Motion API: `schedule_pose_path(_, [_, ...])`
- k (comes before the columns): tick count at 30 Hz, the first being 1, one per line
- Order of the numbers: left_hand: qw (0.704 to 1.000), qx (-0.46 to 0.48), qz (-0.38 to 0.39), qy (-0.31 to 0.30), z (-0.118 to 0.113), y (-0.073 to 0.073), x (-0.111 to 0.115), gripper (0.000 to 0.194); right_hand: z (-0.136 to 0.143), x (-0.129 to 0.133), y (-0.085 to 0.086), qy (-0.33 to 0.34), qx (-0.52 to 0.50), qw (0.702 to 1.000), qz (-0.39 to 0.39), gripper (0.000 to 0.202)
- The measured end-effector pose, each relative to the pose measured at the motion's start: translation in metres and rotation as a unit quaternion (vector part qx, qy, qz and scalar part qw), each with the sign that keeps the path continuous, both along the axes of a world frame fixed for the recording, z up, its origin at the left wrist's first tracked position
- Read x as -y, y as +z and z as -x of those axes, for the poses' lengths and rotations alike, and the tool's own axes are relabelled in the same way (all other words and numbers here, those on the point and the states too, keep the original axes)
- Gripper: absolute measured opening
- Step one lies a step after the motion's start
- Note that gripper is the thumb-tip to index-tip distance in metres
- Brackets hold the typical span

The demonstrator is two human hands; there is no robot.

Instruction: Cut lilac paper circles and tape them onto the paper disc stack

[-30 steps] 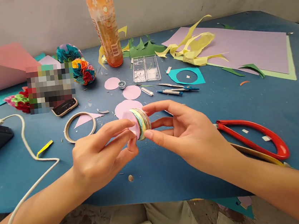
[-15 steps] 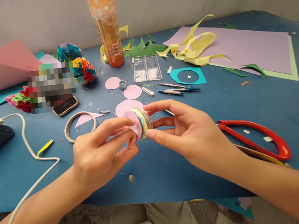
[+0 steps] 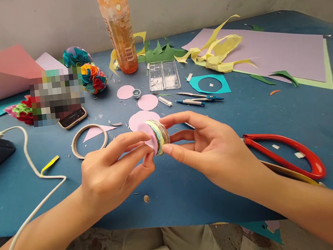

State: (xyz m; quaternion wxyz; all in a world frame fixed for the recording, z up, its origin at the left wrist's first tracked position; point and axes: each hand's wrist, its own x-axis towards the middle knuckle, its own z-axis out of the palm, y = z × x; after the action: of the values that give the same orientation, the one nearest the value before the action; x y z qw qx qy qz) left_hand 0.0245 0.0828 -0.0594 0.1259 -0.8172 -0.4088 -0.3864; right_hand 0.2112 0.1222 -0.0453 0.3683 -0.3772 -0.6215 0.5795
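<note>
Between my two hands is a thick stack of coloured paper discs [image 3: 161, 137], held on edge above the table. Its left face is pink, and yellow, green, blue and brownish layers show along the rim. My right hand [image 3: 214, 147] grips the stack by its rim, thumb at the bottom and fingers over the top. My left hand [image 3: 108, 167] is closed in a pinch against the pink face, its fingertips touching the disc. Just behind the stack lies a larger pink scalloped paper [image 3: 141, 117], partly covered. Two pink paper circles [image 3: 148, 102] rest farther back.
Red-handled scissors [image 3: 317, 164] lie by my right forearm. A tape ring [image 3: 73, 145] and a phone [image 3: 74, 117] are on the left, near a white cable [image 3: 28, 152]. Behind stand a drink bottle [image 3: 122, 37], a clear case [image 3: 163, 76], compasses [image 3: 199, 98] and yellow paper scraps [image 3: 218, 55].
Very little differs. My left fingers have shifted slightly against the pink face; the stack and my right hand stay in place.
</note>
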Motion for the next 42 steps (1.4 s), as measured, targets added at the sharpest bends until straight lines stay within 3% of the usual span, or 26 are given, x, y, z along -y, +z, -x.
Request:
schedule_pose_path(12, [1.000,0.006,-0.005,0.014,-0.0014,-0.0014,0.0018,0.015,-0.0008,-0.0007,-0.0023,0.009,0.020,0.999,-0.028,0.029])
schedule_pose_path(19, [0.998,-0.037,-0.044,0.020,-0.0021,-0.0037,0.0026,0.018,0.0029,-0.0006,-0.0050,0.030,0.012,0.999,0.030,0.031])
schedule_pose_path(24, [0.998,-0.042,-0.049,0.024,-0.0037,-0.0041,0.0032,0.017,0.0031,-0.0001,-0.0044,0.020,0.012,0.999,0.022,0.028])
schedule_pose_path(42, [0.996,0.069,0.048,-0.018,-0.0065,-0.0022,0.0029,0.018,0.0010,-0.0017,-0.0058,0.002,0.020,1.000,-0.021,0.028])
